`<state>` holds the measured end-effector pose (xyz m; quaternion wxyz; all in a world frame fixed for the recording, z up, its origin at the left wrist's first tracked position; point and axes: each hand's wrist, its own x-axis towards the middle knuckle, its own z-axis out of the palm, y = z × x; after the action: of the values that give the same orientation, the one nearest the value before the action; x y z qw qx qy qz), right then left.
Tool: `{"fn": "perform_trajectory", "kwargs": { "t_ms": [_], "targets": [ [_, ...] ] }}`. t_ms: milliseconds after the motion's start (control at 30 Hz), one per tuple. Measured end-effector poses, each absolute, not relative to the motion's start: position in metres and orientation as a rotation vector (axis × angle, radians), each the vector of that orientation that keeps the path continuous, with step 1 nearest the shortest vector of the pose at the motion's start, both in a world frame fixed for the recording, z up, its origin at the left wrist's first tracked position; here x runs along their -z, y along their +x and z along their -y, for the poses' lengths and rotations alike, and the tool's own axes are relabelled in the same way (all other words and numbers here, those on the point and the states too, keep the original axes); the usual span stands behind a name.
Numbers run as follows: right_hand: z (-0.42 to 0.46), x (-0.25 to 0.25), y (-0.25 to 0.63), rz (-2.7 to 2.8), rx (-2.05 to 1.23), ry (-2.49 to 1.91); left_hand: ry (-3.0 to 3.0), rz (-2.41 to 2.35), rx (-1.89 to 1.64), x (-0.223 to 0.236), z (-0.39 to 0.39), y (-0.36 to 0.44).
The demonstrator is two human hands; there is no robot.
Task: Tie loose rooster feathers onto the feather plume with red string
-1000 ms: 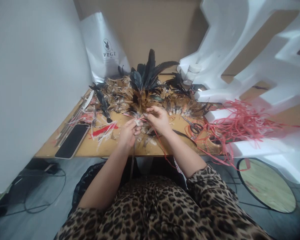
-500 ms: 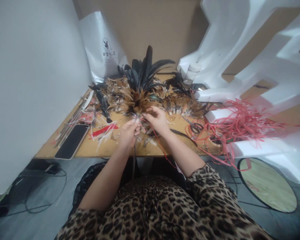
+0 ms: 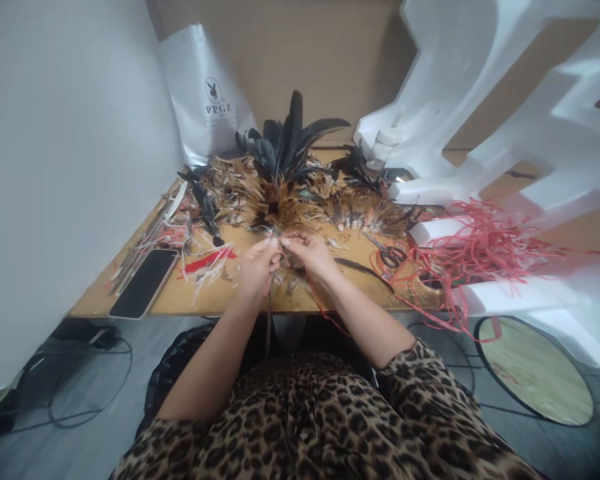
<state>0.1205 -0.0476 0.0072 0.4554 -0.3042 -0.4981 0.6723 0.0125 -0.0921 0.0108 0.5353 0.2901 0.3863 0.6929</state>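
At the bottom is the leopard-print top (image 3: 305,413) of the person, whose two bare forearms reach up over a yellowish wooden counter (image 3: 225,293). A thin strip (image 3: 269,320) hangs below the left hand (image 3: 259,265), over the counter's near edge. That hand is closed, thumb pressed on curled fingers, around the base of a feather bundle (image 3: 281,160). The right hand (image 3: 313,255), its thumb and forefinger drawn together, pinches a red strand (image 3: 321,303) right beside the left thumb; the strand trails down past the edge. The bundle stands upright at mid-counter, brown feathers low, long black ones fanning above.

To the left lie a dark-screened phone (image 3: 144,283) and a bright red piece (image 3: 209,261) among white strands. To the right are black-handled scissors (image 3: 393,257) and a heap of pinkish-red ribbon (image 3: 485,250) over white foam pieces (image 3: 515,293). Loose brown feathers (image 3: 230,187) spread behind the hands. Farthest back, a white bag (image 3: 205,93) printed "PPGZ" stands left, and a clear jar (image 3: 383,148) right.
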Motion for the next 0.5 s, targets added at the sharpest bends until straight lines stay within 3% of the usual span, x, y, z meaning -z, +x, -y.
{"fn": "perform_trajectory", "kwargs": {
  "t_ms": [133, 500],
  "targets": [
    [0.044, -0.008, 0.118, 1.309, -1.509, -0.847, 0.740, -0.934, -1.655, -0.010, 0.095, 0.016],
    [0.052, -0.010, 0.119, 1.216, -1.492, -0.898, 0.908, -1.082, -1.656, 0.002, 0.100, 0.020]
  ]
}}
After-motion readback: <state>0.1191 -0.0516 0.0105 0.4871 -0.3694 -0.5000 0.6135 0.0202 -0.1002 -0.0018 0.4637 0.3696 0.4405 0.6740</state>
